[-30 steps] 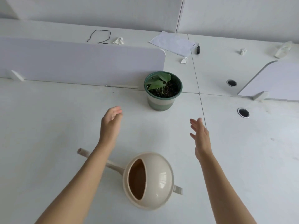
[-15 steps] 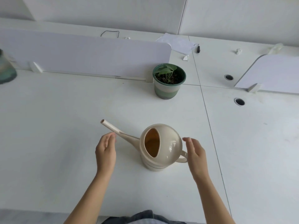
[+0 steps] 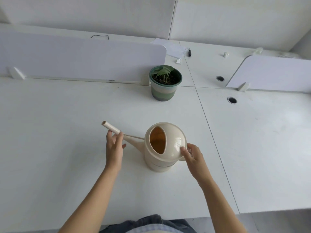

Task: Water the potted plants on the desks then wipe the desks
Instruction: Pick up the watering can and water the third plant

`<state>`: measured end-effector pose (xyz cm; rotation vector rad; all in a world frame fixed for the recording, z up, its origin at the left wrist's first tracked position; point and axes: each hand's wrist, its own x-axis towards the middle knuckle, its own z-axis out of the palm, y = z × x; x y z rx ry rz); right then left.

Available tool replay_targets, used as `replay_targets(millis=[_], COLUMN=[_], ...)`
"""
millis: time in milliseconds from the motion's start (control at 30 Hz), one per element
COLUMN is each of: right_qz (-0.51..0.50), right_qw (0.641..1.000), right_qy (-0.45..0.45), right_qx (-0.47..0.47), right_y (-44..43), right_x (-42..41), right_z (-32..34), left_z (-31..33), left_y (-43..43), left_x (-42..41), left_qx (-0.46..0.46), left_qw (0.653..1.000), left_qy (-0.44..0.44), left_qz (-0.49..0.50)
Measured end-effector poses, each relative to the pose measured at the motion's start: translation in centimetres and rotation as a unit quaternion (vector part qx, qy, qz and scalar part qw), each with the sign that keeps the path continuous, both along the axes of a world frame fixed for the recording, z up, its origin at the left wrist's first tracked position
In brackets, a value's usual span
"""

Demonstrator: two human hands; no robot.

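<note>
One watering can (image 3: 165, 147): cream, upright on the white surface (image 3: 67, 132) near the front edge; its spout (image 3: 116, 131) points left and away, and I cannot tell how full it is.
Right hand (image 3: 193, 157): fingers curled round the handle (image 3: 183, 159) at the can's right side, thumb on the edge of the dome.
Left hand (image 3: 114, 148): thumb and fingers close lightly on the spout, partway along it.
Potted plant (image 3: 165, 82): in a green striped pot, well beyond the can, against the end of a low divider (image 3: 80, 58); soil looks dark, no water seen falling.
Farther off: paper (image 3: 173, 48) and a pen (image 3: 189, 52) behind the plant, a cable hole (image 3: 231, 100) to the right.
Progress: early, as I judge it. The can is gripped but not lifted; pouring and all the wiping remain. No cloth is in view.
</note>
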<state>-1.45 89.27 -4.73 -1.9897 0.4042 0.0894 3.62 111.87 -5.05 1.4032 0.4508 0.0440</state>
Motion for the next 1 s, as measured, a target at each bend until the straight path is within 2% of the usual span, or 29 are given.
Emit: replay_targets(millis=[267, 567, 733, 1000], right_qz=[0.027, 0.150, 0.232, 0.353], right_qw=[0.997, 0.981, 0.955, 0.917], right_qy=[0.036, 0.100, 0.128, 0.083], right_qx=[0.057, 0.075, 0.133, 0.167], right_y=[-1.0, -3.3, -3.8, -2.6], right_x=[0.7, 2.9, 3.1, 1.1], right_z=[0.6, 2.1, 3.3, 5.2], left_z=[-1.0, -0.9, 0.7, 5.0], left_y=[-0.2, -0.8, -1.7, -2.7], left_x=[-0.5, -3.5, -7.0, -16.3], left_qx=[-0.033, -0.041, -0.036, -0.026], left_qw=[0.999, 0.996, 0.991, 0.966], left_qy=[-0.015, -0.005, -0.027, -0.083], left_qz=[0.011, 0.073, 0.127, 0.245])
